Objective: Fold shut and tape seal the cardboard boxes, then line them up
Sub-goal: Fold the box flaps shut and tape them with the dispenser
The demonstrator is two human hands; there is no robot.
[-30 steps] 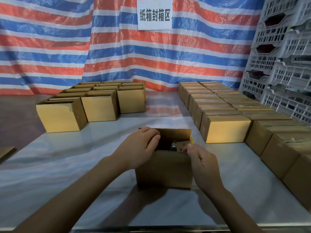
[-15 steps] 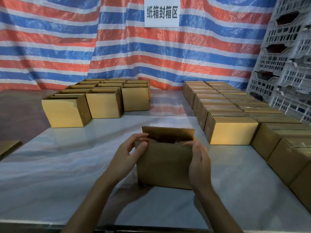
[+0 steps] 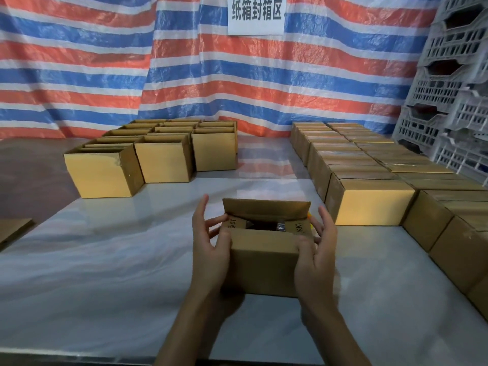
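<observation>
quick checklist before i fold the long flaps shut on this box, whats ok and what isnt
1. Short side flaps folded inward: ok.
2. Far long flap down: not ok, it stands upright.
3. Opening closed: not ok, a dark gap shows between the side flaps.
4. Box steadied: ok, left hand and right hand hold its two ends.
5. Row to line it up with: ok, closed boxes stand to the right.
</observation>
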